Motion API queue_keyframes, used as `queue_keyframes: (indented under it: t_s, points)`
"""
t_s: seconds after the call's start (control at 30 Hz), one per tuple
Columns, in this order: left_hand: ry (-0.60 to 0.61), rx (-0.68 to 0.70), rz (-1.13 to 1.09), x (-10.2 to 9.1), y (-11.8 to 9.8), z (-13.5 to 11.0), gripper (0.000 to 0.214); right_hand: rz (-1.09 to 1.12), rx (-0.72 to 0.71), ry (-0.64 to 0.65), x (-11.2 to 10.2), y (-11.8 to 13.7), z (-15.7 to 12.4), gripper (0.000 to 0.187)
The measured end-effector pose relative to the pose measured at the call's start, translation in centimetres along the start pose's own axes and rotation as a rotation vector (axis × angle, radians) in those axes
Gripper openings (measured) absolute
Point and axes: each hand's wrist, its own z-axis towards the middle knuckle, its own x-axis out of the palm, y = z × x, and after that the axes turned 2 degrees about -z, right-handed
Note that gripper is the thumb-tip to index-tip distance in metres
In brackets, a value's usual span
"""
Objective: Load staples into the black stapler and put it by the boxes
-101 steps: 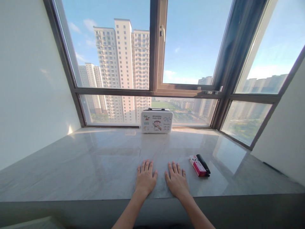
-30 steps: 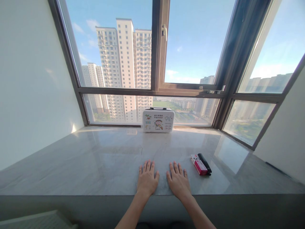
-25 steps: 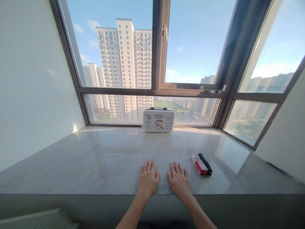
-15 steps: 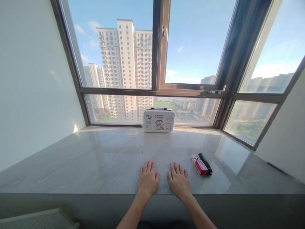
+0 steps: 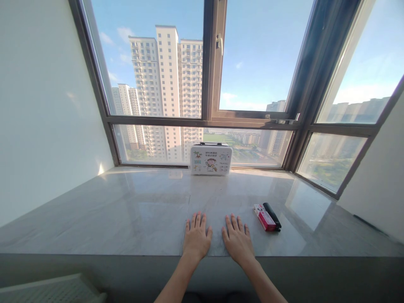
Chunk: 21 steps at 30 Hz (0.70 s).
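Note:
My left hand [image 5: 197, 236] lies flat, palm down, on the grey marble windowsill [image 5: 126, 214] near its front edge. Beside it, a short gap away, my right hand [image 5: 237, 237] rests the same way with fingers spread. Neither hand holds anything. To the right of my right hand lies a small pink and white box [image 5: 265, 218], apart from the fingers. Against the box's right side is a black stapler [image 5: 272, 216]. Farther back, a white case [image 5: 211, 160] with cartoon prints and a dark top handle stands upright by the window.
A dark-framed window [image 5: 206, 122] closes off the back of the sill. White walls stand at the left [image 5: 47, 105] and right. Below the sill at lower left is a pale perforated object [image 5: 53, 290], cut off by the frame.

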Motion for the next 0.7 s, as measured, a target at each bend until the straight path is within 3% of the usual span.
queue_keyframes:
  t_s: [0.7]
  points:
    - [-0.022,0.013,-0.015,0.27,0.06,-0.40,0.064,-0.002,-0.013,-0.008,-0.14,0.11,-0.60,0.060]
